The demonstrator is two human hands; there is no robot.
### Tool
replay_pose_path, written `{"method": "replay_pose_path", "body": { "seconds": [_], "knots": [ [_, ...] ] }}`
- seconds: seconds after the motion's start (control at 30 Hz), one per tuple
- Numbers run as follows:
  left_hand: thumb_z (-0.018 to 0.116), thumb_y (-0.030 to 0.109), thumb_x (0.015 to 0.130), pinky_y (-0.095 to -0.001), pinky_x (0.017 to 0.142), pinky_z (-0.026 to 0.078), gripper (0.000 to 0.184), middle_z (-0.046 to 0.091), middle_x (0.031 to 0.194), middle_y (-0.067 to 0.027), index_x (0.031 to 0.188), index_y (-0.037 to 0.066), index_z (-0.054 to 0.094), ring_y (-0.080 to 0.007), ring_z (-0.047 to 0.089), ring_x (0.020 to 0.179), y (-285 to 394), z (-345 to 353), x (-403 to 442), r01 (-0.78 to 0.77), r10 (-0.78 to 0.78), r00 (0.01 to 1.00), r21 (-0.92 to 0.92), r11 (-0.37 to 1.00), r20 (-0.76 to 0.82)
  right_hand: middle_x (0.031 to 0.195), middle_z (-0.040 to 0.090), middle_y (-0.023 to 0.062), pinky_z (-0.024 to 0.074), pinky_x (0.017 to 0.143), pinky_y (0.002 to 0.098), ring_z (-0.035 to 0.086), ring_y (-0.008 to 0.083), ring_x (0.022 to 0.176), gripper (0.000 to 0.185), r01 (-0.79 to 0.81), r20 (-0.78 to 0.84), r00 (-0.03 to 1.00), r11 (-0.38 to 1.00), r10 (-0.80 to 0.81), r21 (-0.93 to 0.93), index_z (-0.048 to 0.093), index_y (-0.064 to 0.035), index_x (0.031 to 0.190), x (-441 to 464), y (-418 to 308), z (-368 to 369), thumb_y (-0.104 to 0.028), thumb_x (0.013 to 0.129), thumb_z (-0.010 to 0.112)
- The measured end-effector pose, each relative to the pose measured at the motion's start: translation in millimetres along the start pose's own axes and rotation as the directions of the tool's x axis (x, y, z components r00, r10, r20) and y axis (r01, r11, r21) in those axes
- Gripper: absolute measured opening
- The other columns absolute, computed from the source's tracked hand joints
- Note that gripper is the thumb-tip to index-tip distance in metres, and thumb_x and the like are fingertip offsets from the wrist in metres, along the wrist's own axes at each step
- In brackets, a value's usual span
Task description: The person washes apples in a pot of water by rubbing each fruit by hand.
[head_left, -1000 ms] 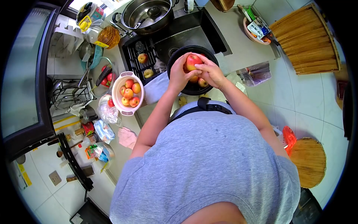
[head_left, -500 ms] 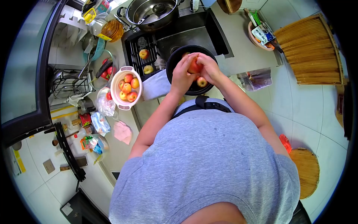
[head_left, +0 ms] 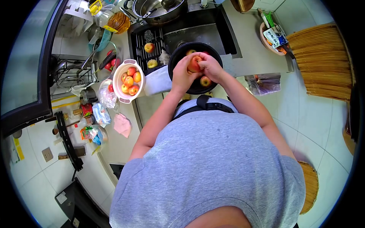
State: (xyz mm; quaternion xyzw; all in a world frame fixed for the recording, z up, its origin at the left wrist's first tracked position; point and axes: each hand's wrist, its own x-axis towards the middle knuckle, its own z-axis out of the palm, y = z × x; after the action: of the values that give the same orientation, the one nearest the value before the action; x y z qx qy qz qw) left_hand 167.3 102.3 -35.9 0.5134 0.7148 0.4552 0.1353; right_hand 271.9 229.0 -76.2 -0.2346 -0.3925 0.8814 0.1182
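Observation:
Between both hands is a red-and-yellow apple (head_left: 194, 65), raised over a black bowl (head_left: 173, 57) at the near edge of the sink. My left hand (head_left: 183, 74) curls round the apple's left side. From the right, my right hand (head_left: 211, 68) presses its fingers and thumb against it. Inside the bowl, an apple (head_left: 205, 81) shows below my hands and another apple (head_left: 191, 52) above them; my hands hide part of the bowl's inside. Left of the bowl, a pale pink-and-white colander (head_left: 124, 69) contains several apples.
Two apples, one reddish (head_left: 149, 47) and one yellow (head_left: 152, 63), lie on the rack in the black sink (head_left: 232, 38). A steel pot (head_left: 152, 17) and an oil bottle (head_left: 118, 22) stand behind. A pink cloth (head_left: 122, 125) lies on the left counter.
The apple has turned a little in my hands, and my right fingers have shifted on it. The whole view has tilted slightly; the colander and the apples on the rack keep their places.

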Motion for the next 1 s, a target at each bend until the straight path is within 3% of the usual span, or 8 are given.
{"method": "replay_pose_path", "body": {
  "seconds": [0.07, 0.13, 0.17, 0.43, 0.67, 0.73, 0.93, 1.0],
  "knots": [
    [0.084, 0.004, 0.065, -0.0416, 0.102, 0.05, 0.068, 0.066, 0.124, -0.0156, 0.129, 0.007, 0.063, -0.0355, 0.063, 0.117, -8.1, -2.4, -3.4, 0.078, -0.078, 0.997, -0.014, 0.997, 0.018, 0.103, 0.065, 0.007, 0.0535, 0.089, 0.034, 0.064, 0.0199, 0.092, 0.032, -0.023, -0.032, 0.999, 0.989, 0.019, -0.143, 0.064, -0.0035, 0.116, 5.4, 11.1, -9.8, -0.003, 0.085, 0.055],
    [0.084, 0.005, 0.066, -0.0418, 0.1, 0.051, 0.069, 0.067, 0.117, -0.0156, 0.131, 0.01, 0.063, -0.0351, 0.063, 0.113, -25.4, -6.0, -8.0, 0.051, -0.057, 0.998, 0.172, 0.984, 0.028, 0.105, 0.067, 0.0116, 0.0539, 0.09, 0.037, 0.066, 0.025, 0.094, 0.034, 0.273, -0.067, 0.897, 0.665, -0.437, -0.695, 0.063, -0.0029, 0.118, 6.9, 21.2, -19.5, -0.006, 0.085, 0.061],
    [0.085, 0.008, 0.065, -0.0436, 0.097, 0.051, 0.068, 0.065, 0.112, -0.0161, 0.13, 0.01, 0.063, -0.0365, 0.062, 0.108, -34.3, -7.4, -9.6, 0.049, -0.065, 0.996, 0.232, 0.972, 0.06, 0.108, 0.066, 0.0168, 0.0541, 0.091, 0.04, 0.066, 0.0314, 0.101, 0.036, 0.173, -0.091, 0.885, 0.504, -0.457, -0.846, 0.061, -0.0022, 0.12, -1.0, 19.1, -24.7, -0.007, 0.085, 0.065],
    [0.087, 0.016, 0.063, -0.0427, 0.086, 0.055, 0.058, 0.065, 0.105, -0.0135, 0.113, 0.003, 0.062, -0.0352, 0.066, 0.1, -49.6, -1.5, -1.8, -0.1, -0.121, 0.938, 0.586, 0.804, 0.326, 0.114, 0.061, 0.0157, 0.0529, 0.095, 0.044, 0.061, 0.0353, 0.109, 0.044, 0.024, 0.07, 0.892, -0.109, -0.447, -0.994, 0.063, -0.0065, 0.122, -20.0, 43.8, -16.8, -0.007, 0.079, 0.07],
    [0.085, 0.02, 0.063, -0.0386, 0.074, 0.056, 0.047, 0.069, 0.096, -0.0073, 0.104, 0.01, 0.065, -0.0262, 0.069, 0.09, -83.0, 24.8, -9.5, -0.464, 0.086, 0.844, 0.639, 0.614, 0.53, 0.116, 0.061, 0.0166, 0.0511, 0.098, 0.0446, 0.06, 0.0358, 0.11, 0.047, -0.051, -0.017, 0.872, -0.057, -0.49, -0.997, 0.061, -0.0078, 0.126, -25.2, 56.1, -3.1, -0.008, 0.08, 0.068],
    [0.085, 0.021, 0.065, -0.0383, 0.074, 0.056, 0.044, 0.071, 0.097, -0.0084, 0.103, 0.01, 0.066, -0.026, 0.07, 0.089, -90.8, 28.3, -4.3, -0.503, 0.089, 0.809, 0.607, 0.615, 0.581, 0.117, 0.061, 0.0171, 0.0497, 0.1, 0.0432, 0.059, 0.0354, 0.111, 0.049, -0.042, -0.076, 0.831, 0.074, -0.551, -0.996, 0.059, -0.0083, 0.129, -26.8, 61.0, 4.1, -0.007, 0.081, 0.066],
    [0.089, 0.026, 0.064, -0.0416, 0.081, 0.057, 0.046, 0.073, 0.099, -0.0118, 0.103, 0.011, 0.07, -0.0291, 0.072, 0.094, -52.0, -8.9, 24.0, -0.323, -0.109, 0.756, 0.512, 0.796, 0.645, 0.112, 0.06, 0.0145, 0.053, 0.092, 0.0387, 0.064, 0.0303, 0.101, 0.052, 0.037, -0.36, 0.726, 0.557, -0.586, -0.83, 0.056, -0.0091, 0.132, -39.5, 63.1, 31.3, -0.007, 0.082, 0.071],
    [0.091, 0.029, 0.062, -0.0442, 0.086, 0.057, 0.058, 0.073, 0.105, -0.0137, 0.113, 0.011, 0.07, -0.0337, 0.07, 0.096, -54.6, -21.1, 25.7, -0.149, 0.035, 0.918, 0.262, 0.954, 0.395, 0.118, 0.059, 0.0132, 0.0544, 0.09, 0.0378, 0.065, 0.0269, 0.1, 0.056, 0.052, -0.383, 0.695, 0.573, -0.608, -0.818, 0.054, -0.0101, 0.137, -39.6, 62.9, 38.3, -0.012, 0.085, 0.075]
  ]
}}
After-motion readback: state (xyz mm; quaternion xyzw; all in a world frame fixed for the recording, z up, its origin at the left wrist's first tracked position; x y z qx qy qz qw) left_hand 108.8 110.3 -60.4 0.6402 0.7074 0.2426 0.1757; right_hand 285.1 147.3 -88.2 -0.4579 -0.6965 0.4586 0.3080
